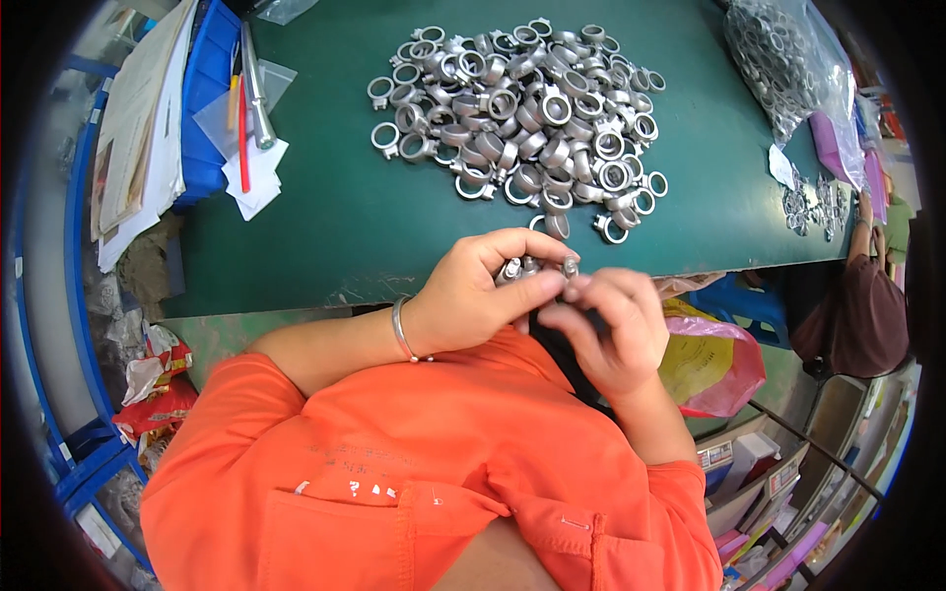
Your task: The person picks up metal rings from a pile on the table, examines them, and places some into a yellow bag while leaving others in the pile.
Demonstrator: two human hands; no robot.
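Left hand gripping few metal parts, right hand pinching at one (blurry), just off 6 o'clock of ring heap on tabletop. Heap's huge, loads left I reckon; can't tell what's done.

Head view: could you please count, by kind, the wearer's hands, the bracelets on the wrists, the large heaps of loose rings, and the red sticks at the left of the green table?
Hands: 2 (left hand, right hand)
Bracelet: 1
Large heap of loose rings: 1 (single rings overlap too much to count)
Red stick: 1
Total: 5
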